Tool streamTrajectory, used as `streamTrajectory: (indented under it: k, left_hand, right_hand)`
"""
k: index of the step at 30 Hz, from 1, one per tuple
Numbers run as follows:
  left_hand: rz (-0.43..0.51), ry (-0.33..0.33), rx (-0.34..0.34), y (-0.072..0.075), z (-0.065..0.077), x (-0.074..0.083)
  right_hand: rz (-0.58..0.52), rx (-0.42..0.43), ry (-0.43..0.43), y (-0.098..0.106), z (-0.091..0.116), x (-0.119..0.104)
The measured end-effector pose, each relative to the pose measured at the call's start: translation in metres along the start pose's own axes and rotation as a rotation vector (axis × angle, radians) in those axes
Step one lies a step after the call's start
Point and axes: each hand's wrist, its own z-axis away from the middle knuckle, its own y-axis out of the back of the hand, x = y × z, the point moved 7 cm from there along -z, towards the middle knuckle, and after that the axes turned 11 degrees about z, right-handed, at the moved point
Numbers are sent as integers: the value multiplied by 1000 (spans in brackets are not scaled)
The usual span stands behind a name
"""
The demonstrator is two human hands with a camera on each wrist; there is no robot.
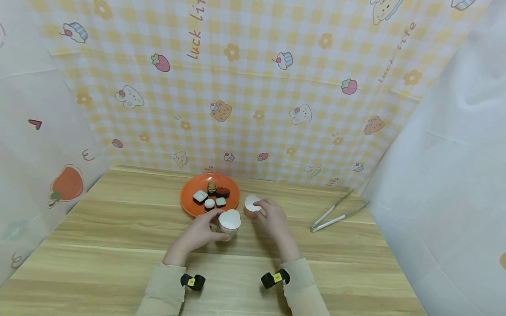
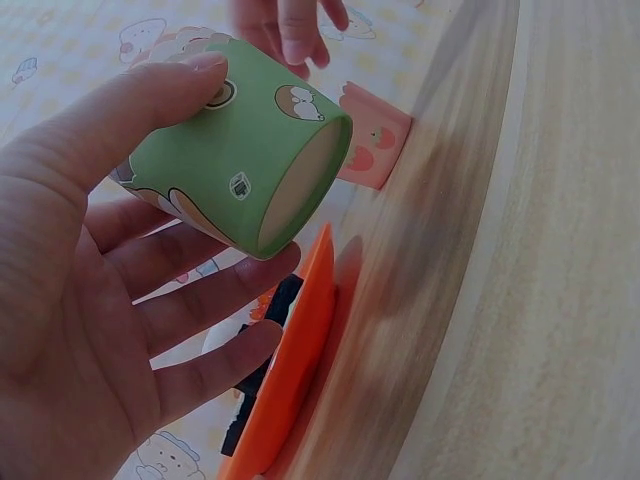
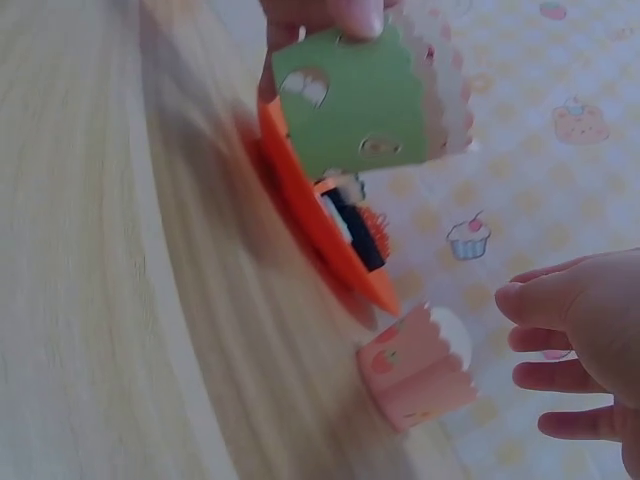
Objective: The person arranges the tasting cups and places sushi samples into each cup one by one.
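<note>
A green paper baking cup with a scalloped rim is held off the table by my left hand, thumb on one side and fingers on the other. In the head view its white inside faces up; its contents cannot be made out. A pink strawberry-printed paper baking cup stands on the table just right of the plate. My right hand is beside this cup, and in the right wrist view its fingers are spread and apart from it.
Behind the left hand sits an orange plate with several sushi pieces, among them a roe-topped one. Metal tongs lie spread on the right side of the wooden table. A patterned yellow checked cloth hangs at the back.
</note>
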Motion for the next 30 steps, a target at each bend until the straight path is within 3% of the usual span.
streamTrajectory:
  k: [18,30]
  left_hand:
    - [-6,-2,12,1,1,0]
    - [-12,-24,4,1,0,-3]
  right_hand:
    - [-139,-23,101,32,11,-35]
    - [-133,16,182,44,16,-57]
